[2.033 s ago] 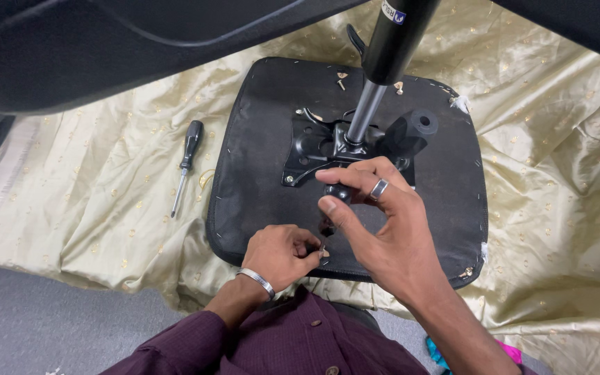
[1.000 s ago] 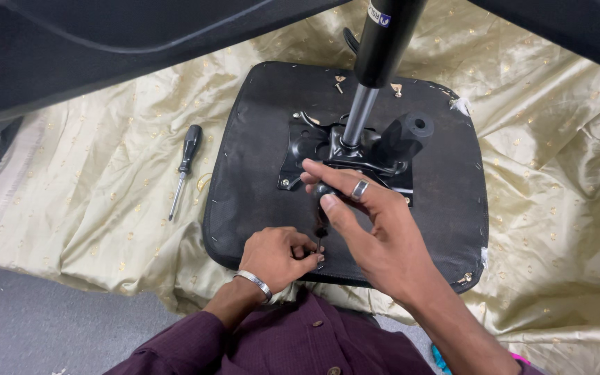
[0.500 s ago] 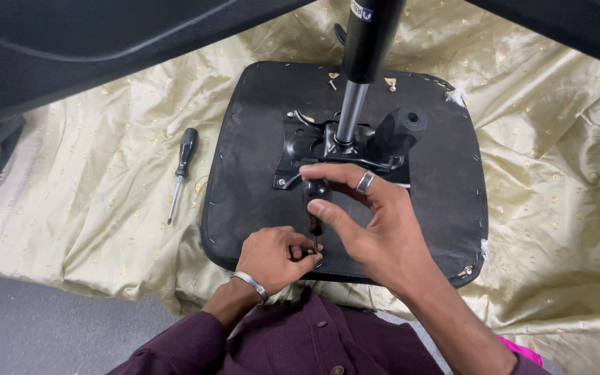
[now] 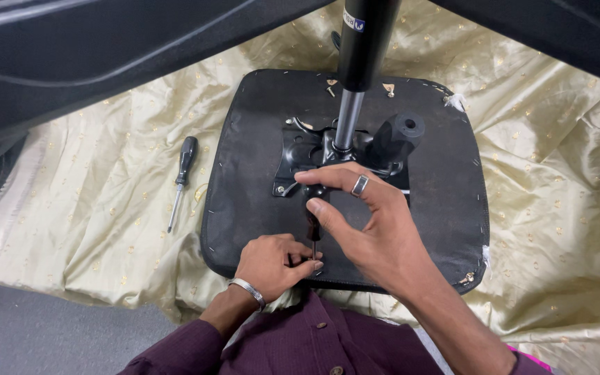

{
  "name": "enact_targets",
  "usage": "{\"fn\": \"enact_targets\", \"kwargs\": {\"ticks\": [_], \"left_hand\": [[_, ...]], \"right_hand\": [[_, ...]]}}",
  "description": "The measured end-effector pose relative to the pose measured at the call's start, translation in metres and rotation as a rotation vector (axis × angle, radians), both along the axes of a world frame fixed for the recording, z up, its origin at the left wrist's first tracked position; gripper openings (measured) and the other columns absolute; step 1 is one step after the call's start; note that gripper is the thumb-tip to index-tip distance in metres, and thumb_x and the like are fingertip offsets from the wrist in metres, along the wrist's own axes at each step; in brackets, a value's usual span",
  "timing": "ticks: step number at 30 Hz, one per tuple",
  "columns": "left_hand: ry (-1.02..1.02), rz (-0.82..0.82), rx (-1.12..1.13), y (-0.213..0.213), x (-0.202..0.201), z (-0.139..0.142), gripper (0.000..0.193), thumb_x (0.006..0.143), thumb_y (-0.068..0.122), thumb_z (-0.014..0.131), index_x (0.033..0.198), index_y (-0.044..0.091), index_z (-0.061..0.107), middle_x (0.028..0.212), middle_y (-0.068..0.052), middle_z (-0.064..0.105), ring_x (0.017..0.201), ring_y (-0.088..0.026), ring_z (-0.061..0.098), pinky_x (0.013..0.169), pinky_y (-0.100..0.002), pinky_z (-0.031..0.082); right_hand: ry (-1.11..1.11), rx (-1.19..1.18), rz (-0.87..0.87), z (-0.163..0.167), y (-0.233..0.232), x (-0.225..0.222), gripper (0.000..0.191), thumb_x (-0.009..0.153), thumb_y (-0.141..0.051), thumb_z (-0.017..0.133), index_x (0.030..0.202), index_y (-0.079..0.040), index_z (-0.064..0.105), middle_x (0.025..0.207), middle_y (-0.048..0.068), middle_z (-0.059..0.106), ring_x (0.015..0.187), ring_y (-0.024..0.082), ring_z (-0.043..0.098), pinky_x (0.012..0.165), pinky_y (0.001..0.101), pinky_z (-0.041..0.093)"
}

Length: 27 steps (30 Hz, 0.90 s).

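A black chair seat (image 4: 244, 173) lies upside down on a gold cloth, with a metal mounting plate (image 4: 303, 156) and a gas cylinder (image 4: 355, 62) rising from its middle. My right hand (image 4: 369, 229), with a ring on it, grips the dark handle of a screwdriver (image 4: 312, 226) held upright near the seat's front edge. My left hand (image 4: 272, 264), with a metal bracelet on the wrist, pinches around the screwdriver's tip against the seat; what lies under the tip is hidden.
A second screwdriver (image 4: 180, 180) with a black handle lies on the gold cloth (image 4: 105, 208) left of the seat. Loose screws (image 4: 330, 87) rest near the seat's far edge. A dark chair part (image 4: 105, 48) hangs over the top left. Grey floor (image 4: 50, 333) shows at lower left.
My right hand has shifted down and nearer along the screwdriver handle, fingers regripping it. My left hand stays at the tip. The view has drifted slightly.
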<state>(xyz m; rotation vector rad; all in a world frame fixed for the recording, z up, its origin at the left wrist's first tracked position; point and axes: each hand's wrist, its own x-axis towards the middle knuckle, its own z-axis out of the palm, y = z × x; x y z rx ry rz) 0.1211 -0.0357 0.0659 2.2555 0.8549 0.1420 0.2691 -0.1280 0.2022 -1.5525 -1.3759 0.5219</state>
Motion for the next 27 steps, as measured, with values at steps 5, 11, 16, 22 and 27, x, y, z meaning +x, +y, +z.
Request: {"fn": "enact_targets", "kwargs": {"ticks": [5, 11, 16, 22, 27], "left_hand": [[-0.016, -0.012, -0.007, 0.004, 0.002, 0.0, 0.026, 0.078, 0.048, 0.076, 0.094, 0.03, 0.084, 0.072, 0.003, 0.069, 0.063, -0.017, 0.068, 0.06, -0.036, 0.054], [-0.008, 0.001, -0.006, 0.003, 0.007, -0.001, 0.027, 0.077, 0.049, 0.076, 0.093, 0.03, 0.084, 0.072, 0.003, 0.07, 0.063, -0.017, 0.069, 0.06, -0.036, 0.055], [0.008, -0.016, -0.04, 0.003, 0.007, 0.001, 0.028, 0.075, 0.049, 0.075, 0.093, 0.029, 0.084, 0.073, 0.002, 0.071, 0.066, -0.018, 0.071, 0.063, -0.035, 0.056], [0.053, -0.024, -0.051, -0.004, 0.016, 0.004, 0.03, 0.075, 0.051, 0.074, 0.095, 0.031, 0.084, 0.074, 0.002, 0.072, 0.069, -0.018, 0.071, 0.065, -0.036, 0.056], [0.131, -0.042, -0.083, -0.006, 0.024, 0.007, 0.037, 0.07, 0.056, 0.073, 0.096, 0.032, 0.084, 0.074, 0.002, 0.071, 0.07, -0.018, 0.07, 0.064, -0.037, 0.055]], "right_hand": [[-0.043, -0.05, -0.018, 0.005, 0.004, 0.008, 0.026, 0.09, -0.01, 0.072, 0.116, -0.01, 0.076, 0.105, 0.003, 0.074, 0.103, 0.014, 0.07, 0.099, 0.0332, 0.051], [0.193, -0.216, -0.018, 0.004, 0.001, 0.009, 0.033, 0.093, -0.01, 0.064, 0.124, -0.011, 0.075, 0.101, 0.002, 0.079, 0.093, 0.01, 0.071, 0.087, 0.0306, 0.057], [0.152, -0.133, 0.051, -0.001, -0.003, 0.01, 0.032, 0.094, -0.008, 0.064, 0.124, -0.009, 0.073, 0.11, 0.002, 0.079, 0.098, 0.01, 0.072, 0.09, 0.0285, 0.057], [0.208, -0.122, 0.083, -0.006, -0.012, 0.017, 0.032, 0.095, -0.007, 0.064, 0.125, -0.009, 0.073, 0.11, 0.004, 0.077, 0.097, 0.01, 0.071, 0.09, 0.0285, 0.059], [0.161, -0.149, 0.079, -0.004, -0.018, 0.023, 0.032, 0.094, -0.007, 0.066, 0.125, -0.01, 0.073, 0.108, 0.003, 0.077, 0.095, 0.012, 0.072, 0.089, 0.0289, 0.059]]}}
